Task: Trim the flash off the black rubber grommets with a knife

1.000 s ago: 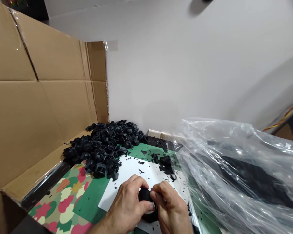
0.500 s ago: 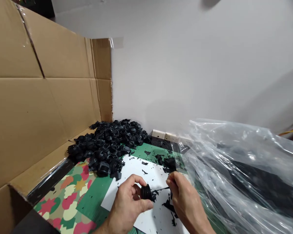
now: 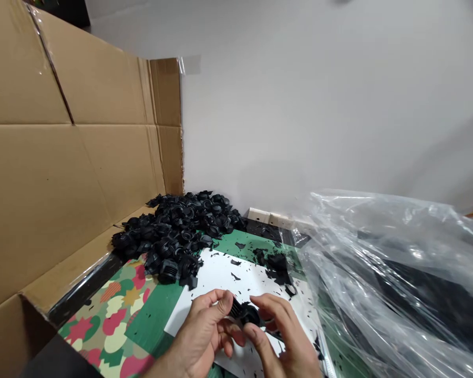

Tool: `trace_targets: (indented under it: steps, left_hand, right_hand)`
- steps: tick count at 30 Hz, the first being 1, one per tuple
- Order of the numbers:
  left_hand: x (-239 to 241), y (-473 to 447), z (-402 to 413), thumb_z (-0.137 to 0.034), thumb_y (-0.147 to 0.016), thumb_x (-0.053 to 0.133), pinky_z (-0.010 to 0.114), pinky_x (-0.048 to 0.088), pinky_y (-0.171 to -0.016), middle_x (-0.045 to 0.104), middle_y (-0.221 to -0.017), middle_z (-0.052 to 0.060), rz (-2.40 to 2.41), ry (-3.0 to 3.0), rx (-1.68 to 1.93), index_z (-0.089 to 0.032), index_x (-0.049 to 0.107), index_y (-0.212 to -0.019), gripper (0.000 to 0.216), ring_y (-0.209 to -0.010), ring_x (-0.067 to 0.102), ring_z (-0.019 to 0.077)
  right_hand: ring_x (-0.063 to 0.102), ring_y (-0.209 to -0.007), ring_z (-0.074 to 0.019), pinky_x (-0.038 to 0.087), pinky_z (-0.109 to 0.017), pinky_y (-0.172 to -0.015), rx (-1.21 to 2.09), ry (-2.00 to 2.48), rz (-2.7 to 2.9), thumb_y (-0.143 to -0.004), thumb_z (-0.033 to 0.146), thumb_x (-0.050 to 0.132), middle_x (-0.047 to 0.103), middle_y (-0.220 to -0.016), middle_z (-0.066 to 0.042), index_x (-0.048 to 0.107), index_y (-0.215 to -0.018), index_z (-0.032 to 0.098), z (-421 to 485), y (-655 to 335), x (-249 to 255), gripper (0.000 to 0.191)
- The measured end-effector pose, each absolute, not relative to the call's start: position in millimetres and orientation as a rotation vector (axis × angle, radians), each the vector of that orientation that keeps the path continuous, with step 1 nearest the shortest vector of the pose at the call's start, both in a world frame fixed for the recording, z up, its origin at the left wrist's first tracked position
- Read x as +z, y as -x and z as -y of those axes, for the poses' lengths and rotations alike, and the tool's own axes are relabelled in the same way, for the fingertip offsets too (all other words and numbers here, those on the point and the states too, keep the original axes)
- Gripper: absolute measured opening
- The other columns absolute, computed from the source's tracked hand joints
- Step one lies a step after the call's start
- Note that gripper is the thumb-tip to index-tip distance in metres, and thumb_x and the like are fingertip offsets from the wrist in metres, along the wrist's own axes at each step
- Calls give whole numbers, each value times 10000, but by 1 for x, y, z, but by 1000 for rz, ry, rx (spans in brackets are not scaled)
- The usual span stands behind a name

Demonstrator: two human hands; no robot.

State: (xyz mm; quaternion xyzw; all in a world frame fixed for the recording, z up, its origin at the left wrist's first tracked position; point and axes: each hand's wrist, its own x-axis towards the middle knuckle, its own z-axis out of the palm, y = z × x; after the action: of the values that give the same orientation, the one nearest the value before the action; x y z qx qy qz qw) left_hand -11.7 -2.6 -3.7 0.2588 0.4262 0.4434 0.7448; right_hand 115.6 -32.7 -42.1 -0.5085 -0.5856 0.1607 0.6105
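Note:
My left hand (image 3: pixel 207 331) grips a small black ribbed rubber bellows (image 3: pixel 247 313) by its ribbed side, between thumb and fingers. At its round, cupped end, my right hand (image 3: pixel 286 333) closes thumb and fingertips around the rim. Part of the bellows is hidden by the fingers. Beneath both hands lies a white sheet (image 3: pixel 216 270) strewn with thin black rubber scraps (image 3: pixel 236 276). A dark strip shows beside the right fingers, and I cannot tell whether it is attached to the bellows.
A large pile of similar black bellows (image 3: pixel 177 226) lies at the back left against cardboard walls (image 3: pixel 102 168). Clear plastic sheeting (image 3: pixel 378 262) covers the right side. A clump of black scraps (image 3: pixel 278 262) sits behind the right hand. Green and patterned sheets (image 3: pixel 118 315) cover the surface.
My right hand has moved left from the pulled-out black strip to the bellows. The bellows has turned so that its round end shows. Another scrap lies near the clump.

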Motion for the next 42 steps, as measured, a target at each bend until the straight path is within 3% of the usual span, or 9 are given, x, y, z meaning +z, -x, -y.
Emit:
trace_targets:
  steps: [6, 11, 17, 22, 25, 35, 39, 42]
  left_hand:
    - [-4, 7, 13, -442, -482, 884, 165, 366, -423, 597, -587, -20, -905, -628, 1101, -162, 549, -774, 526, -481, 533, 89]
    - [-17, 1, 18, -393, -487, 893, 183, 394, -517, 584, -631, -33, -797, -764, 1207, -196, 511, -777, 519, -560, 509, 100]
    - [-6, 0, 22, -404, -512, 864, 196, 364, -482, 471, -544, -39, -944, -1022, 1188, -156, 561, -540, 393, -520, 435, 99]
    - [4, 5, 31, -361, -518, 870, 235, 421, -572, 604, -639, 30, -837, -1176, 1209, -153, 623, -485, 325, -607, 564, 157]
    - [6, 12, 23, -399, -591, 836, 234, 435, -574, 657, -717, 53, -832, -964, 1121, -140, 641, -595, 324, -620, 616, 160]
    - [1, 24, 5, -363, -513, 894, 214, 436, -527, 709, -849, 88, -795, -750, 1118, -150, 544, -752, 475, -607, 645, 141]
    - [-4, 24, 8, -349, -537, 887, 217, 441, -542, 703, -890, 101, -785, -741, 1097, -151, 523, -751, 467, -644, 652, 149]
    - [-7, 22, 8, -327, -535, 891, 213, 438, -542, 698, -902, 102, -781, -747, 1102, -150, 522, -754, 464, -666, 658, 155]
  right_hand:
    - [593, -649, -193, 461, -298, -636, 618, 1379, 1073, -793, 509, 582, 626, -729, -15, 610, -840, 216, 33, -97, -46, 299]
    - [577, -588, -185, 447, -275, -534, 650, 1349, 932, -810, 515, 542, 629, -676, -15, 595, -764, 206, 36, -88, -44, 317]
    - [463, -501, -149, 367, -255, -498, 581, 1430, 1003, -834, 481, 437, 473, -527, 41, 470, -625, 231, 29, -92, -28, 327]
    - [464, -437, -175, 350, -278, -449, 515, 1724, 972, -715, 449, 397, 474, -431, 27, 459, -591, 242, 7, -133, -9, 248]
    - [513, -457, -189, 352, -269, -429, 507, 1782, 958, -725, 503, 400, 507, -456, 24, 472, -624, 244, -1, -156, 2, 287]
    - [529, -498, -172, 407, -266, -497, 617, 1720, 1003, -737, 567, 455, 542, -533, 33, 530, -705, 241, 9, -166, -6, 337]
    - [592, -703, -222, 445, -327, -662, 551, 1673, 1211, -778, 519, 466, 662, -817, -48, 614, -891, 222, 17, -161, -23, 350]
    - [594, -801, -216, 434, -317, -725, 407, 1554, 1310, -837, 431, 469, 646, -951, -61, 613, -952, 227, 25, -153, -32, 276]
